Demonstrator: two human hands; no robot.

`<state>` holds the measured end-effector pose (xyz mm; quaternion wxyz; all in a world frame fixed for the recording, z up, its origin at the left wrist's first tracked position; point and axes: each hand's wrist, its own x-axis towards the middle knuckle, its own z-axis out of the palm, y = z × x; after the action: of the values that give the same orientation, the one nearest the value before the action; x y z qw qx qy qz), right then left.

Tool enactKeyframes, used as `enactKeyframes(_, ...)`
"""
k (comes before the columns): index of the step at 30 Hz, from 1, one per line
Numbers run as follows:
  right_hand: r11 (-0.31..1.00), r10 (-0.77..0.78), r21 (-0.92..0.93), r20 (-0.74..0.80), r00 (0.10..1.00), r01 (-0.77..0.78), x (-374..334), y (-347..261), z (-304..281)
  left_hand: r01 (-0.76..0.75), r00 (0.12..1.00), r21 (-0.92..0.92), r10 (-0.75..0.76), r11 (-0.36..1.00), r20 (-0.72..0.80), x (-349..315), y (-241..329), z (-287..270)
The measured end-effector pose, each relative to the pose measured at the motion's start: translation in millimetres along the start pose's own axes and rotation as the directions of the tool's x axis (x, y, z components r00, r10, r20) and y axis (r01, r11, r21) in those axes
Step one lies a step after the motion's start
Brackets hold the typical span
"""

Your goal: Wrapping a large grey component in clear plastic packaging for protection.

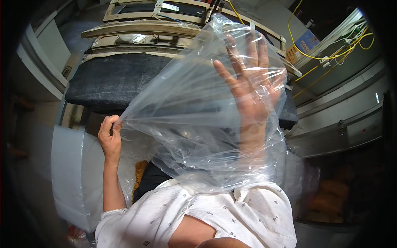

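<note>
A large clear plastic bag (182, 95) stretches in front of me, wrinkled and shiny. At the left, my left hand (110, 134) pinches its edge between thumb and fingers and pulls it taut. My right hand (252, 91) is inside the bag, raised, with its fingers spread and the palm showing through the film. The plastic also covers my right forearm and gathers in folds near my chest. Behind the bag lies a dark grey padded cushion (118, 78), partly seen through the film.
Wooden frames (144, 29) lie beyond the cushion. Yellow cables (308, 56) hang at the upper right, near a blue box (309, 40). A pale plastic-covered block (68, 165) stands at my left, close to my forearm. More clear plastic lies around my lap.
</note>
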<state>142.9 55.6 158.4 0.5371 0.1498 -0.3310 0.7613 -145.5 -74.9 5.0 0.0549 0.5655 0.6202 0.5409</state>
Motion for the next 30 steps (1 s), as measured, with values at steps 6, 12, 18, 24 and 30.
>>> enactKeyframes(6,0.998,0.065,0.010,-0.102,0.993,-0.064,-4,2,-5,0.109,0.994,-0.119,-0.112,0.987,-0.015,10,-7,-9)
enactKeyframes(12,0.976,0.200,0.102,-0.074,0.977,-0.192,-10,17,-23,0.093,0.991,0.107,-0.082,0.990,-0.101,38,6,-4)
enactKeyframes(18,0.968,0.233,0.108,-0.070,0.970,-0.225,-16,21,-23,-0.258,0.966,-0.005,0.258,0.966,-0.024,83,90,32)
enactKeyframes(24,0.954,0.254,0.186,-0.085,0.964,-0.235,-32,20,-17,-0.406,0.914,0.025,0.406,0.913,-0.008,109,114,52)
enactKeyframes(30,0.951,0.297,0.133,-0.158,0.942,-0.278,-49,5,-24,-0.250,0.953,-0.417,0.298,0.874,0.053,116,104,69)
